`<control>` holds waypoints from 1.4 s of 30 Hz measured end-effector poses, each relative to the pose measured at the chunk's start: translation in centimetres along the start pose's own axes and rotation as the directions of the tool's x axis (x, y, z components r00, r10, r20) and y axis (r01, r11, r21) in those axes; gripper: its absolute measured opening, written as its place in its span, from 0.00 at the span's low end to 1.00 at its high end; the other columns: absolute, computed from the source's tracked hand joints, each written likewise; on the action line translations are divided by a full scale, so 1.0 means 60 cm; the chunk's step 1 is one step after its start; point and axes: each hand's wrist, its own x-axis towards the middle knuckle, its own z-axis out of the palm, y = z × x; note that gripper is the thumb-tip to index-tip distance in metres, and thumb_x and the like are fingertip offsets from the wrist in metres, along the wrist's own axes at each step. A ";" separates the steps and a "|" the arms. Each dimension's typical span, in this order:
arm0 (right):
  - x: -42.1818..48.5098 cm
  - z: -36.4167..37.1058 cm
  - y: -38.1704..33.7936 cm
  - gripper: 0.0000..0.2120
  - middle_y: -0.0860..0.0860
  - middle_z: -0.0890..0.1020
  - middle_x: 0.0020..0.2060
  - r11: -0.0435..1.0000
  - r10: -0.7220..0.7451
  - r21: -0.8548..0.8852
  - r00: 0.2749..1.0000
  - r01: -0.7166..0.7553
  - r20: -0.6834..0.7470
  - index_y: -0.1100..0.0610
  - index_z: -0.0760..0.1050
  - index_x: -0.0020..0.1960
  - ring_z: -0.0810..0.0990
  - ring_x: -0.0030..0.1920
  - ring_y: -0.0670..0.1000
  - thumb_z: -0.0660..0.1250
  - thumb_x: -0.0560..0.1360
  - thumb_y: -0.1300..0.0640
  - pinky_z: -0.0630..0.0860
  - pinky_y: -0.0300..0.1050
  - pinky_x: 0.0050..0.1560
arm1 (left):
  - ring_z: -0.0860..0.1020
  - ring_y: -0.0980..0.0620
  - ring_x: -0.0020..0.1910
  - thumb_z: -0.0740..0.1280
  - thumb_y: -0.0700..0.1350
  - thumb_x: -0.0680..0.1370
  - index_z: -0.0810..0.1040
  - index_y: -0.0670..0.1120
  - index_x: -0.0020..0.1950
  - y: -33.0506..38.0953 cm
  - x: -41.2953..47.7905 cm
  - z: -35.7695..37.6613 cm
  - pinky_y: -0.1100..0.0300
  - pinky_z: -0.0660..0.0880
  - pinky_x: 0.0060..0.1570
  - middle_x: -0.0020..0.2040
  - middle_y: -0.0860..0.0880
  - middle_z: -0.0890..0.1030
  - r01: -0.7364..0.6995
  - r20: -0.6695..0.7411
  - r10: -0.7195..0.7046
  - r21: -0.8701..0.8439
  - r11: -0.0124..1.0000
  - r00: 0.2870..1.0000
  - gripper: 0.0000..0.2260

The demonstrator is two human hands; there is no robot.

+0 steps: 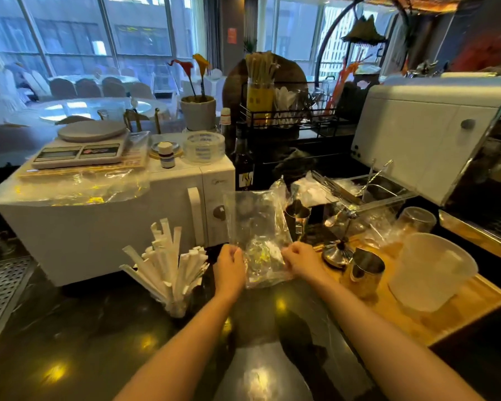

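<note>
Clear plastic bag (pixel 256 224) stands upright, its lower corners pinched by left hand (pixel 229 270) and right hand (pixel 302 263) fingers

Tall daylit windows (pixel 70 33); dining chairs (pixel 87 88)

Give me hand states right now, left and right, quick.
Left hand: closed, pinching the left edge of the clear plastic bag.
Right hand: closed, pinching the same bag's right edge.

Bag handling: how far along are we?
Done: clear plastic bag is picked up and upright before the microwave. In hand: left hand and right hand pinch its lower edges. Left: it is not yet set down; whether it is opened is too blurred to tell.
</note>
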 end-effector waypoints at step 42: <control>0.034 0.057 0.069 0.27 0.56 0.51 0.76 0.614 -0.192 -0.749 0.967 0.250 0.165 0.54 0.43 0.75 0.48 0.76 0.56 0.45 0.80 0.46 0.51 0.53 0.74 | 0.45 0.48 0.75 0.49 0.49 0.80 0.45 0.46 0.73 -0.074 -0.002 -0.012 0.50 0.47 0.73 0.77 0.46 0.47 -0.400 0.467 0.056 0.681 0.614 0.882 0.24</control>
